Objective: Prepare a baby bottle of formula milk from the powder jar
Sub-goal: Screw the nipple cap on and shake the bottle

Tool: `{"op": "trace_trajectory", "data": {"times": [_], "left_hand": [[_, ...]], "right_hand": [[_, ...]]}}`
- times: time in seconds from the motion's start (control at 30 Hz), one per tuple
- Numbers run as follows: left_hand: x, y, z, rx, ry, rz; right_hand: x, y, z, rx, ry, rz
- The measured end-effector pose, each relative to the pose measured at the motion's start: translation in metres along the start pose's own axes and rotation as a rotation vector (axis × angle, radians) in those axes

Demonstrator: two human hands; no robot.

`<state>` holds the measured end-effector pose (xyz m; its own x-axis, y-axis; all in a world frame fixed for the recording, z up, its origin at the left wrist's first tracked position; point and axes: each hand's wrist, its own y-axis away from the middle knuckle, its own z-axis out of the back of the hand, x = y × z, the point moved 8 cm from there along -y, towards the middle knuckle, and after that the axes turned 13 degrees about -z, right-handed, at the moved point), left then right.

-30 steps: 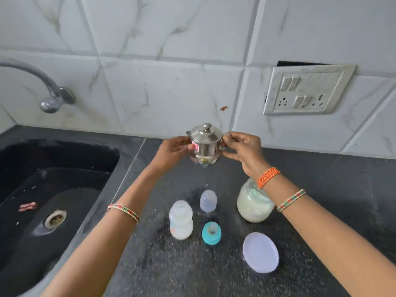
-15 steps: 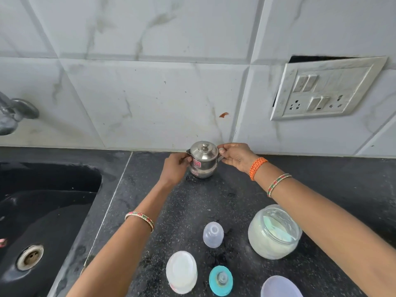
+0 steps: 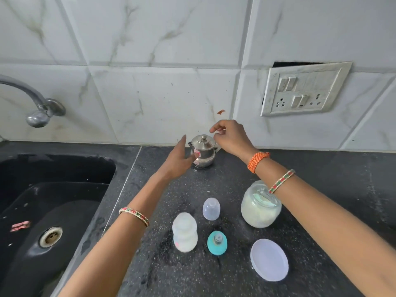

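Note:
A small lidded steel pot (image 3: 203,151) stands on the black counter (image 3: 321,189) against the back wall. My left hand (image 3: 176,159) hovers open just left of it, fingers apart. My right hand (image 3: 230,136) is raised just right of the pot, loosely curled and empty. Nearer me stand the open baby bottle (image 3: 184,232), its clear cap (image 3: 211,208), the teal nipple ring (image 3: 217,242), the open glass powder jar (image 3: 260,204) and the jar's white lid (image 3: 269,259).
A black sink (image 3: 49,206) with a steel tap (image 3: 36,108) lies to the left. A tiled wall rises behind the counter, with a switch and socket plate (image 3: 304,88) at upper right. A pink scrap (image 3: 20,225) lies in the sink.
Both hands set the steel pot down by the back wall and let go of it; they now sit slightly away from it. The camera has tilted back down.

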<state>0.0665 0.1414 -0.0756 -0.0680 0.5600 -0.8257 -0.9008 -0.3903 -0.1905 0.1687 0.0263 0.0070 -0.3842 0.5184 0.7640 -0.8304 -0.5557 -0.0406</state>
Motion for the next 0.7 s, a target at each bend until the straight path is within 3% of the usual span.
{"op": "trace_trajectory", "data": {"times": [0.17, 0.3, 0.5, 0.7], "left_hand": [[-0.036, 0.080, 0.002, -0.179, 0.193, -0.130], [-0.026, 0.152, -0.002, -0.300, 0.348, -0.062], [0.018, 0.198, -0.047, -0.120, 0.286, 0.041], [0.032, 0.213, -0.053, -0.175, 0.096, -0.047]], "right_hand": [[-0.024, 0.090, -0.010, -0.001, -0.070, 0.044], [-0.079, 0.155, -0.036, 0.033, -0.040, -0.075], [-0.120, 0.200, -0.078, 0.094, 0.433, -0.122], [-0.127, 0.207, -0.074, -0.060, 0.213, -0.102]]}}
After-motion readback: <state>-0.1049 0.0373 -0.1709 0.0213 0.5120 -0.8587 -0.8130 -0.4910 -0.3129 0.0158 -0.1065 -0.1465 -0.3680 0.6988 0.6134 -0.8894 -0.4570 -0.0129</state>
